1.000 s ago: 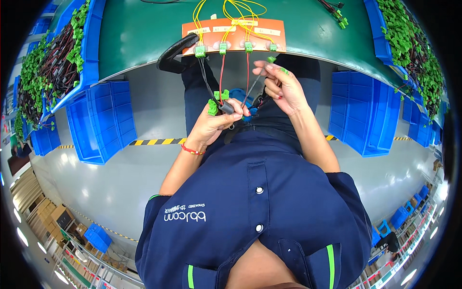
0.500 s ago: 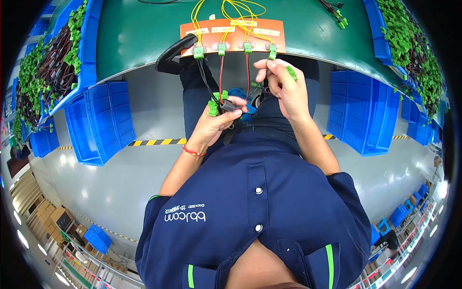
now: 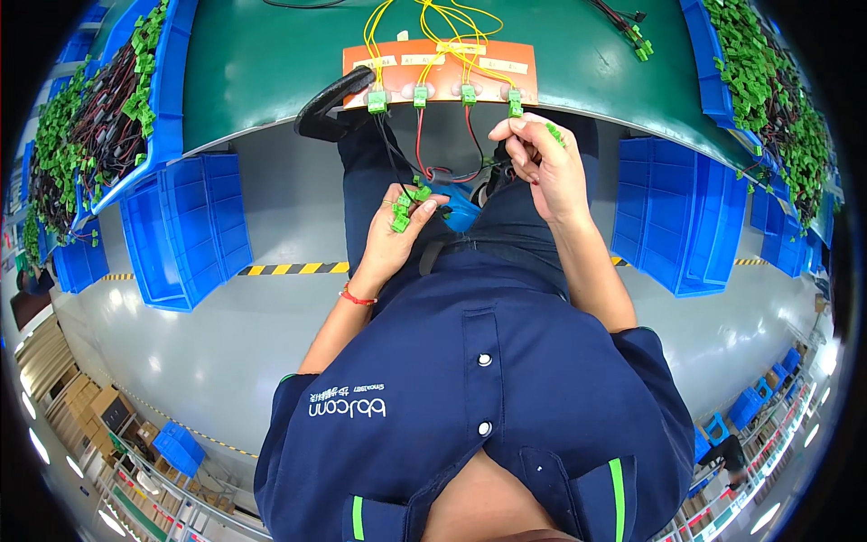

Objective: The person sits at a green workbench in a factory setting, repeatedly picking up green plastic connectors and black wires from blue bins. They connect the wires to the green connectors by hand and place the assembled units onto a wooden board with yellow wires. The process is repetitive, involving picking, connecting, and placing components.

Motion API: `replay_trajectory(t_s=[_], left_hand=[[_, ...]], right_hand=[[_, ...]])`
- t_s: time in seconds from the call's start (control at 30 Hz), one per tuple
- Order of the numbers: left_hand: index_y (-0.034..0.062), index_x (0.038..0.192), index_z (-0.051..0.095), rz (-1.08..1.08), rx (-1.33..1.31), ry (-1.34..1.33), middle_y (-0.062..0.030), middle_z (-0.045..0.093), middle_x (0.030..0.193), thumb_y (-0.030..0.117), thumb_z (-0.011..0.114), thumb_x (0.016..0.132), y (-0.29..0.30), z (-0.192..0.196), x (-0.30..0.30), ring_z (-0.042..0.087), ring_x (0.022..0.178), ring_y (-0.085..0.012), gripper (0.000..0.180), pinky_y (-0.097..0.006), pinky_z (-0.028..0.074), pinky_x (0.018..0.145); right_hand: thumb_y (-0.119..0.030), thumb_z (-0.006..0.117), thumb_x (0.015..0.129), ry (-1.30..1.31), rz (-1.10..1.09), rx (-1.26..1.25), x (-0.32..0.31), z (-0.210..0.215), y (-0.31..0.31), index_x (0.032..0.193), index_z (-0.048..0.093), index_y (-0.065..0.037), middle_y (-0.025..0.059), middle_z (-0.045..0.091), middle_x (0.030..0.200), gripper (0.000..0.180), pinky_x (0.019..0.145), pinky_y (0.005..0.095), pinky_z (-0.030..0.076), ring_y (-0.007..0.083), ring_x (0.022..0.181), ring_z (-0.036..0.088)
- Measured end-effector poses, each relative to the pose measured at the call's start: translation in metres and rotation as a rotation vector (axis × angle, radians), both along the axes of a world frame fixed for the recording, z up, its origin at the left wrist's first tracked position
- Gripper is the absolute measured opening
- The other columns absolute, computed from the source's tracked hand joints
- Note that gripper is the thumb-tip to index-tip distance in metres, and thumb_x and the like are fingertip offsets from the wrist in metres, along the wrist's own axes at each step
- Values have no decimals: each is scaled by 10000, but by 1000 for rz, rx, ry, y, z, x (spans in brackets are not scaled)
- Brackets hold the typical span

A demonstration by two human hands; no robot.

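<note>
glossy grey floor (image 3: 298, 325) caught soft patches of light, crossed by a striped yellow-and-black tape (image 3: 298, 267). over it sat a smooth green worktop (image 3: 271, 54), its near edge bowed by the lens. flat on that edge was an orange board (image 3: 444, 74) with pale paper labels (image 3: 504, 66), a row of blocky green sockets (image 3: 420, 96) and thin, springy yellow wires (image 3: 368, 34) looping off the back.

the right hand (image 3: 533, 143) had thumb and finger pinched at the lower end of a small boxy green plug (image 3: 515, 110) at the board's rightmost socket; another green connector (image 3: 554, 135) poked out among its fingers. the left hand (image 3: 388, 230) was closed around a cluster of toothed green connectors (image 3: 400, 217), below the board's left half. slim black wires (image 3: 386, 140) dropped from the leftmost socket toward it, and a red wire (image 3: 419, 135) hung beside them.

a curved black bar (image 3: 316, 120) overlapped the board's left corner. the right fingers hid whatever lay under the plug. something blue (image 3: 462, 215) showed below the hands, its shape unclear. blue bins (image 3: 170, 99) heaped with wired green connectors flanked the worktop, ribbed blue crates (image 3: 664, 212) stood lower down, and a loose wire bundle (image 3: 639, 43) lay at the upper right.
</note>
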State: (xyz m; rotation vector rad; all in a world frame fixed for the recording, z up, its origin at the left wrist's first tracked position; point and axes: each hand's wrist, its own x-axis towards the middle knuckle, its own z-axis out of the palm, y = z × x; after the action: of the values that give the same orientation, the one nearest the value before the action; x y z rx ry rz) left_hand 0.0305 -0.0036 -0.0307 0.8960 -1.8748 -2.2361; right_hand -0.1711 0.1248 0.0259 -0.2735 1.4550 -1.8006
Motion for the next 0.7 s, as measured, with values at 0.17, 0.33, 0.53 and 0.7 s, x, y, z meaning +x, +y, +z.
replay_trajectory(t_s=[0.17, 0.33, 0.53, 0.7], left_hand=[[65, 1085, 745, -92, -191, -66, 37, 611, 822, 310, 609, 1019, -5, -12, 4, 487, 701, -64, 288, -219, 402, 656], [42, 1119, 739, -136, 23, -16, 30, 606, 794, 313, 569, 1035, -2, -3, 1, 446, 651, -38, 331, -217, 362, 579], [32, 1104, 724, -211, 191, 42, -21, 701, 946, 300, 542, 1040, -3, 4, -3, 468, 648, -45, 330, -217, 363, 563], [13, 1095, 683, -124, 496, 225, -57, 688, 975, 311, 528, 1051, -5, 4, -7, 481, 640, -44, 339, -201, 328, 518]], right_hand=[[-192, 520, 982, 149, -53, 34, 6, -6, -4, 909, 725, 14, -48, 487, 605, 300, 451, 210, 231, 12, 484, 318], [-222, 502, 999, -234, -28, -212, 1, -16, -2, 967, 700, 43, -30, 501, 634, 333, 451, 217, 247, 30, 467, 308], [-240, 521, 1030, -57, 39, -99, -4, -14, -2, 1080, 692, 38, -37, 504, 657, 330, 459, 212, 235, 19, 478, 304], [-263, 556, 1042, 414, 262, 134, -9, -21, 23, 1074, 722, 19, 22, 666, 806, 329, 707, 263, 486, 80, 747, 583]])
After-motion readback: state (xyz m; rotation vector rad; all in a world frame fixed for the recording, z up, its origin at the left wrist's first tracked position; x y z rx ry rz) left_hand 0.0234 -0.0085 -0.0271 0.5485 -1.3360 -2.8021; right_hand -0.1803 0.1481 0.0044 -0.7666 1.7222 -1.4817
